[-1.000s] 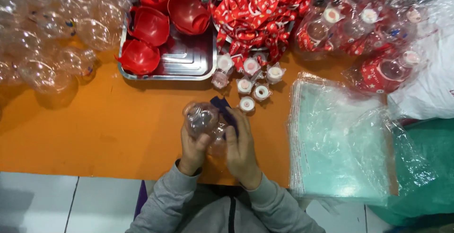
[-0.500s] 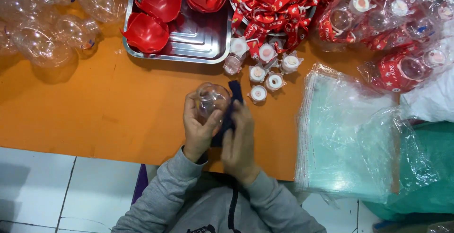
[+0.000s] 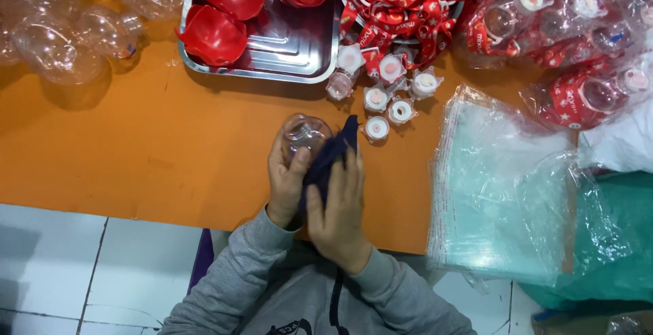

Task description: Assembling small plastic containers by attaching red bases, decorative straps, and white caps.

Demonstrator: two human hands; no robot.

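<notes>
My left hand grips a clear plastic bottle above the orange table. My right hand presses a dark blue cloth against the bottle's side. Both hands are close together near the table's front edge. Several small white caps with red centres lie just beyond the bottle.
A metal tray with red plastic bowls stands at the back. Clear empty bottles pile at the back left. Red printed straps and bagged bottles fill the back right. A stack of clear plastic bags lies at the right.
The view has shifted so the hands sit lower in frame. The bottle has turned in my left hand while the cloth stays pressed against it.
</notes>
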